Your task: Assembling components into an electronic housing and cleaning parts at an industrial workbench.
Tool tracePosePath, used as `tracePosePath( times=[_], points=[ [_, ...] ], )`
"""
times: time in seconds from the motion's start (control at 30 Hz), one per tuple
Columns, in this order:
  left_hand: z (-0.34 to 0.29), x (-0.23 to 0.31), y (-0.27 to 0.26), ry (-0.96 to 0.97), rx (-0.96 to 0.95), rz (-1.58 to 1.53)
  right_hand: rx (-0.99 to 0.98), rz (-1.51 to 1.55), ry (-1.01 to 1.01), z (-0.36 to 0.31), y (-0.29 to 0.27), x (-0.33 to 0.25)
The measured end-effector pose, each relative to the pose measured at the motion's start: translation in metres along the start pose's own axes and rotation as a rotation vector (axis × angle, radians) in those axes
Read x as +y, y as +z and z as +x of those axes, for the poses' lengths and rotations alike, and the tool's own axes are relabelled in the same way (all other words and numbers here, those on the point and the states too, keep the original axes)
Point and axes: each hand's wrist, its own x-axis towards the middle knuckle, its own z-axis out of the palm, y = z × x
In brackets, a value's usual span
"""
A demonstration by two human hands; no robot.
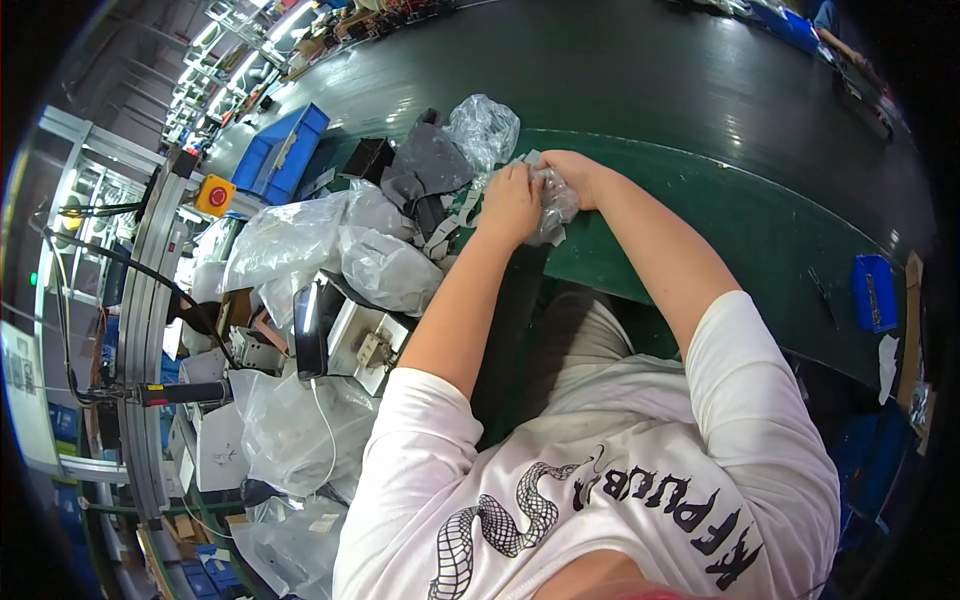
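Observation:
A crumpled clear plastic bag is bunched between my two hands over the green worktop. My left hand is closed on its left side, fingers bent over the plastic. From the right, my right hand grips the bag's far side, its fingertips partly hidden. What lies inside the bag, if anything, I cannot make out. Just beyond my left hand are another clear plastic bag and a dark grey bag. Pale grey strips lie beside my left wrist.
A blue bin and small black box stand at the far left. Large plastic bags are heaped left of my arm, near a phone-like device. A dark conveyor belt runs behind; a small blue bin sits right.

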Motion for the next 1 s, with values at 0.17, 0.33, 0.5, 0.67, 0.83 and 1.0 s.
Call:
tracePosePath(
  times=[0.17,0.33,0.5,0.67,0.83,1.0],
  points=[
    [-0.002,-0.017,0.007,-0.257,-0.121,-0.033,0.267,-0.622,-0.294,-0.02,0.032,-0.016],
    [-0.004,-0.048,0.004,-0.43,-0.149,-0.152,0.299,-1.25,-0.373,-0.046,0.069,-0.052],
    [-0.005,-0.022,0.004,-0.661,-0.274,-0.008,0.464,-0.96,-0.161,-0.022,0.054,-0.032],
    [-0.013,-0.011,0.003,-0.364,0.113,0.152,0.492,-0.66,-0.063,0.011,0.041,-0.017],
    [-0.002,-0.005,-0.008,-0.382,-0.192,0.049,0.243,-0.431,-0.055,0.008,0.016,-0.019],
    [-0.02,-0.035,-0.012,-0.657,-0.133,-0.2,0.132,-1.046,-0.397,-0.03,0.056,-0.047]
  ],
)
